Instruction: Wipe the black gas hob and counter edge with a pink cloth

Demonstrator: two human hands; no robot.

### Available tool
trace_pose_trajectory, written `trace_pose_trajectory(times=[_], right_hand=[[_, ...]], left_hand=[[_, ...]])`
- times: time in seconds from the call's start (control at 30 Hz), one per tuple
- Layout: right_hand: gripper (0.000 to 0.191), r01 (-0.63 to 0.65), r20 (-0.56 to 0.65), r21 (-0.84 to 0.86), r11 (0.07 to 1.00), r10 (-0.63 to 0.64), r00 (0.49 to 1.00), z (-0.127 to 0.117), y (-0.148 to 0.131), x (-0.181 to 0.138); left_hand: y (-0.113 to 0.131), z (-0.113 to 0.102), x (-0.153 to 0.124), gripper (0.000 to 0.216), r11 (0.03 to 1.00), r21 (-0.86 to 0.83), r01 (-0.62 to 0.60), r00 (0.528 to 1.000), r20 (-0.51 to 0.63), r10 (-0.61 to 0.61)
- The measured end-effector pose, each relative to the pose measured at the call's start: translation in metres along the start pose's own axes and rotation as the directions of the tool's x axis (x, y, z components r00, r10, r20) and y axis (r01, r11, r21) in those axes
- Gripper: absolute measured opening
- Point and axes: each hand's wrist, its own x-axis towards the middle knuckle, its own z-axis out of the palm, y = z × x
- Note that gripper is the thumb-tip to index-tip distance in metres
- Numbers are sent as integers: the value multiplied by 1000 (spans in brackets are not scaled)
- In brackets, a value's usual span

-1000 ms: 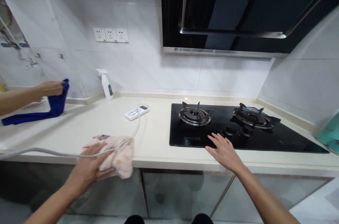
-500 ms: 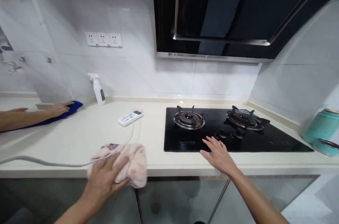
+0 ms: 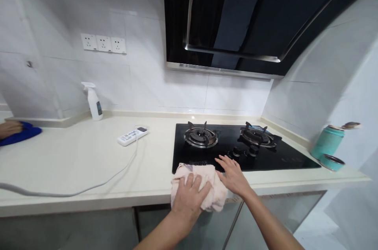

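while left fingers (image 3: 189, 183) spread across fluffy pink cloth (image 3: 216, 195), right fingers (image 3: 229, 165) splay over glossy black hob (image 3: 271, 159).

This is a kitchen, shown by a black glass two-burner gas hob (image 3: 280, 160) set in a long cream countertop (image 3: 88, 167), a glossy black range hood (image 3: 236, 21) above and pale wall tiles (image 3: 144, 88).

Left hand (image 3: 189, 199), lower centre of the frame: was bare, with a broad back. Left forearm (image 3: 165, 232): was bare, widened from the wrist, ended at the bottom edge. Right hand (image 3: 232, 176), right of centre: was bare, with slim, tapered fingers. Right forearm (image 3: 262, 218), lower right: was bare, long, slender.
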Motion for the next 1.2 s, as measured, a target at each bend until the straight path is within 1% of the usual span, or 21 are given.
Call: trace_pose_trajectory(times=[0.07, 0.13, 0.2, 0.27, 0.33, 0.4, 0.5, 0.57, 0.63, 0.7, 0.77, 0.83, 0.97, 1.07, 1.17, 1.2], right_hand=[[54, -3, -4, 13, 1000, 4, 1000, 0, 1, 0], [55, -8, -9, 34, 999, 9, 1000, 1, 2, -1], [56, -10, -11, 56, 998, 10, 1000, 2, 3, -1], [56, -5, -12, 73, 997, 6, 1000, 2, 3, -2], [57, -1, -13, 82, 997, 2, 1000, 2, 3, -2], [58, -3, -7, 80, 997, 3, 1000, 2, 2, -2], [59, -11, 3, 68, 998, 11, 1000, 2, 1, -2], [59, -13, 2, 61, 998, 13, 1000, 1, 0, -2], [59, -17, 3, 54, 998, 16, 1000, 0, -2, -2], [59, -20, 11, 47, 999, 20, 1000, -1, -3, -2], [59, -21, 18, 42, 999, 20, 1000, -1, -4, -2], [59, -24, 12, 39, 999, 23, 1000, 0, -3, -2], [59, -25, -16, 34, 999, 25, 1000, 5, -2, -2], [59, -20, -23, 30, 999, 20, 1000, 8, -1, -3], [57, -13, -40, 33, 999, 14, 999, 8, 0, -3], [56, -10, -48, 35, 999, 12, 999, 8, 0, -3]], left_hand=[[-7, -6, -2, 59, 1000, 2, -29, 1000, -5, 29], [-22, -14, -10, 60, 997, 15, -72, 997, -31, 72], [-42, -20, -23, 58, 995, 36, -93, 990, -102, 96], [-68, -24, -40, 53, 995, 60, -79, 976, -197, 89], [-99, -29, -60, 57, 994, 97, -51, 964, -257, 74], [-133, -35, -83, 66, 990, 144, 3, 966, -254, 34], [-178, -50, -118, 68, 970, 196, 144, 970, -222, -99], [-200, -61, -138, 68, 955, 214, 203, 963, -220, -156], [-213, -71, -152, 67, 944, 227, 239, 955, -230, -186], [-217, -77, -158, 64, 931, 244, 271, 948, -235, -215], [-214, -80, -157, 61, 918, 270, 289, 945, -233, -229], [-205, -81, -153, 55, 910, 302, 284, 947, -237, -217], [-178, -75, -139, 41, 919, 329, 218, 957, -258, -135], [-149, -68, -126, 37, 952, 252, 177, 956, -272, -106], [-119, -62, -109, 49, 983, 112, 146, 957, -270, -111], [-110, -61, -103, 49, 989, 62, 132, 959, -260, -111]])
